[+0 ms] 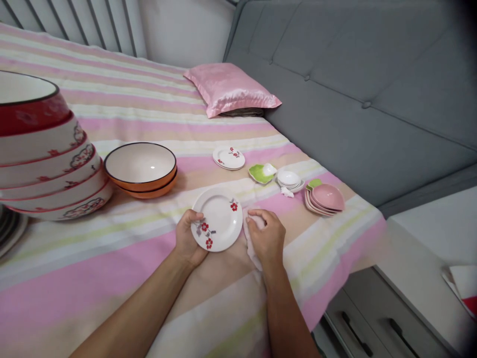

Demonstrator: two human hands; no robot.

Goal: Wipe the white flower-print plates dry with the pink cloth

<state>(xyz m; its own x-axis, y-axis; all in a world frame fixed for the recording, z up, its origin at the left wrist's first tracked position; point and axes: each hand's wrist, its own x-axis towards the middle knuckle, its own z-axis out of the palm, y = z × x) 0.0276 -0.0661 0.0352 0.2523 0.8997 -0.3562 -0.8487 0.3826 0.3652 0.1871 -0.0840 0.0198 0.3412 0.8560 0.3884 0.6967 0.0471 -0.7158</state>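
Observation:
A small white plate (219, 221) with red flowers is tilted up in my left hand (188, 238), the thumb over its rim and the other fingers beneath. My right hand (268, 236), just right of the plate, is closed on a pale pink cloth (250, 241) that hangs below the fingers. Beyond the held plate, more flowered plates (228, 158) lie stacked on the striped bedspread. To their right sit a green leaf-shaped dish (262, 173), small white dishes (289, 180) in a stack, and nested pink fruit-shaped dishes (325, 198).
Orange bowls (141, 166) are nested on the left, beside a tall stack of red-and-white bowls (48, 154). Dark plates (9, 226) show at the left edge. A pink pillow (231, 89) lies near the grey headboard (350, 74). A nightstand (406, 278) stands at the lower right.

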